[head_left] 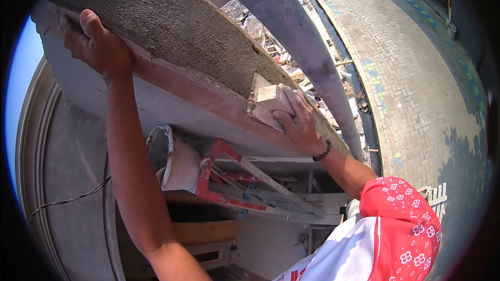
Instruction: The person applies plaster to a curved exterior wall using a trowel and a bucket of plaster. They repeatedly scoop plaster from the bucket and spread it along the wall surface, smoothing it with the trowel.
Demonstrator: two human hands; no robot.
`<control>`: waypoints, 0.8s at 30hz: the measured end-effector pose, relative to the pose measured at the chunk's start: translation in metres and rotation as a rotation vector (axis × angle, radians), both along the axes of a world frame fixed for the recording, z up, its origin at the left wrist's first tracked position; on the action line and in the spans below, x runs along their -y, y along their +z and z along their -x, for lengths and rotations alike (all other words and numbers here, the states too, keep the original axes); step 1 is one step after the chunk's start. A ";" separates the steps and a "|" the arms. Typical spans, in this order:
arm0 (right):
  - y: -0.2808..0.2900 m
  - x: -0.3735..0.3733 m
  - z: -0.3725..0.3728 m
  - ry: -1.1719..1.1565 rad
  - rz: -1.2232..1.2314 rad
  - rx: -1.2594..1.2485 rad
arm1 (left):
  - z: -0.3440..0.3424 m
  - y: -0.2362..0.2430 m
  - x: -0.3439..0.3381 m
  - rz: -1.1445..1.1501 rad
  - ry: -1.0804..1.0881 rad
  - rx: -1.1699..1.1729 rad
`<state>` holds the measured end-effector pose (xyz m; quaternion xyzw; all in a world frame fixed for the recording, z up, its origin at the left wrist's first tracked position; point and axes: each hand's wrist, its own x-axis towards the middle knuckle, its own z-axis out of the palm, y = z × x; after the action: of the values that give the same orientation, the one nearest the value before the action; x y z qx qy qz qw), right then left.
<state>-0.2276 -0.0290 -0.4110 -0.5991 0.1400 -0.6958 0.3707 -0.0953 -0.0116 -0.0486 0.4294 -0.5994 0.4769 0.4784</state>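
Observation:
My right hand is closed around the block handle of a plastering float. The float's flat base rests on a strip of rough grey cement plaster along the top of a ledge. Further up on the left, my left hand grips a long reddish wooden board set along the plaster's near edge. Its thumb points upward, and its other fingers are partly hidden. The float's lower edge reaches over the board.
A grey pipe slants past the ledge's far side. Below are a red-and-grey stepladder, a whitish bucket and a dark cable. Rubble and a paved street lie lower down on the right.

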 end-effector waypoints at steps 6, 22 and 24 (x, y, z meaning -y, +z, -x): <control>0.032 0.044 -0.020 0.025 -0.143 0.085 | -0.004 0.004 0.001 -0.019 -0.028 -0.001; 0.083 0.049 -0.021 -0.014 -0.127 0.059 | -0.003 0.004 0.003 0.093 -0.006 0.103; 0.054 0.067 -0.025 -0.017 -0.224 0.004 | -0.002 0.003 0.006 0.121 0.002 0.094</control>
<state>-0.2029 -0.0965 -0.3573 -0.5514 0.2211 -0.6801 0.4295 -0.0929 -0.0177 -0.0452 0.3772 -0.5909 0.5325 0.4745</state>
